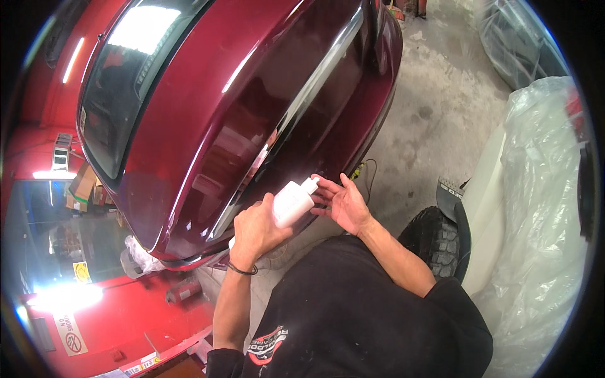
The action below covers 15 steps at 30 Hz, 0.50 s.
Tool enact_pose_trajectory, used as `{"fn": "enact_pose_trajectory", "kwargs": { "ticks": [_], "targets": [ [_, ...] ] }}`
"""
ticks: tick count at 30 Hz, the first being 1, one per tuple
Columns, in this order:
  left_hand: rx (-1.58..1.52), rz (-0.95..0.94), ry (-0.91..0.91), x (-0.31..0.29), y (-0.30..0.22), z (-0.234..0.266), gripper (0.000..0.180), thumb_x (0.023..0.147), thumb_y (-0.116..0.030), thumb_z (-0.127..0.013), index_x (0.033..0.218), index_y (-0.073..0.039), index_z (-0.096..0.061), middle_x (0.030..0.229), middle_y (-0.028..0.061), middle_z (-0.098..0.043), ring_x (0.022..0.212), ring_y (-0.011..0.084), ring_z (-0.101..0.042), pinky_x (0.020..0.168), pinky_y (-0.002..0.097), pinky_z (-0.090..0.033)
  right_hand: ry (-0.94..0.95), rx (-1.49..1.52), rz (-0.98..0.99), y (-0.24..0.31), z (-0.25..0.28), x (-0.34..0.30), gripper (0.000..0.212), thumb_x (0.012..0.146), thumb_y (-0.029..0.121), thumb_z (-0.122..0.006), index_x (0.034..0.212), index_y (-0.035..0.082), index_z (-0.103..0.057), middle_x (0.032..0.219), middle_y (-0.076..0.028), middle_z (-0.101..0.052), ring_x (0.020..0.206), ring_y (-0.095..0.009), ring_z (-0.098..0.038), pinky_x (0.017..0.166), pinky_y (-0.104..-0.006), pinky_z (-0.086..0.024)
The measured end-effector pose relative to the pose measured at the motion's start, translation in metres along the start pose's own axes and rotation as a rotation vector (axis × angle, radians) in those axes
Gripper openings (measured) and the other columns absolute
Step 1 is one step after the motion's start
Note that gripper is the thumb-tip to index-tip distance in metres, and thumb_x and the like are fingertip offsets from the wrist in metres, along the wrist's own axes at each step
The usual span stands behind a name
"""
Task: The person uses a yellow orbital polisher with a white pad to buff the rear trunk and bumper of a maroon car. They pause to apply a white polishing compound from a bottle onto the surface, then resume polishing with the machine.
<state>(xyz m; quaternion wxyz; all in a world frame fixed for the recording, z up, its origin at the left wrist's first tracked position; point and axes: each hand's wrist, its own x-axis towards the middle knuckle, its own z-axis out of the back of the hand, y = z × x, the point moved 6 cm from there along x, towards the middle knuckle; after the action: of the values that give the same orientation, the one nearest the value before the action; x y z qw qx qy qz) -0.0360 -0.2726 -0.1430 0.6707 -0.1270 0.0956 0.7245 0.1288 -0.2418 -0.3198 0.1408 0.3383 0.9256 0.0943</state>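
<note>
My left hand (253,228) is wrapped round a white plastic bottle (292,205), which is tilted with its narrow cap end pointing up and to the right. A small bit of white shows below that hand at the wrist side; what it is I cannot tell. Beside the cap, my right hand (345,206) has its palm up and fingers spread, the fingertips close to the cap; whether they touch it is unclear. Just beyond both hands is the rear of a glossy dark red car (208,151), with a chrome strip (299,104) across it.
Bare concrete floor (435,113) runs along the car's right. A light-coloured vehicle under clear plastic sheeting (535,189) stands close on my right, its knobbly tyre (435,242) near my elbow. A thin cable (372,179) lies by the bumper. Red wall (126,321) at left.
</note>
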Motion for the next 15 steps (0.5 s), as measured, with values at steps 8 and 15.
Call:
{"fn": "enact_pose_trajectory", "kwargs": {
  "ticks": [8, 15],
  "targets": [
    [-0.104, 0.028, -0.008, 0.009, 0.001, -0.001, 0.068, 0.068, -0.042, -0.09, 0.118, -0.003, -0.064, 0.098, 0.0237, -0.078, 0.096, 0.0445, -0.077, 0.083, 0.0531, -0.06, 0.035, 0.033, -0.005, 0.015, -0.004, 0.005, 0.076, 0.116, 0.068, -0.028, 0.166, 0.018, -0.055, 0.153, -0.003, -0.066, 0.139, -0.021, -0.058, 0.119, -0.0484, -0.043],
    [-0.704, -0.019, -0.171, 0.031, 0.001, -0.006, 0.077, 0.07, -0.037, -0.097, 0.132, -0.002, -0.065, 0.105, 0.0222, -0.08, 0.1, 0.0369, -0.08, 0.09, 0.0455, -0.062, 0.198, 0.147, 0.079, 0.073, -0.05, 0.027, 0.073, 0.116, 0.066, -0.028, 0.164, 0.02, -0.057, 0.163, -0.004, -0.06, 0.143, -0.022, -0.055, 0.126, -0.0514, -0.035]
  ]
}}
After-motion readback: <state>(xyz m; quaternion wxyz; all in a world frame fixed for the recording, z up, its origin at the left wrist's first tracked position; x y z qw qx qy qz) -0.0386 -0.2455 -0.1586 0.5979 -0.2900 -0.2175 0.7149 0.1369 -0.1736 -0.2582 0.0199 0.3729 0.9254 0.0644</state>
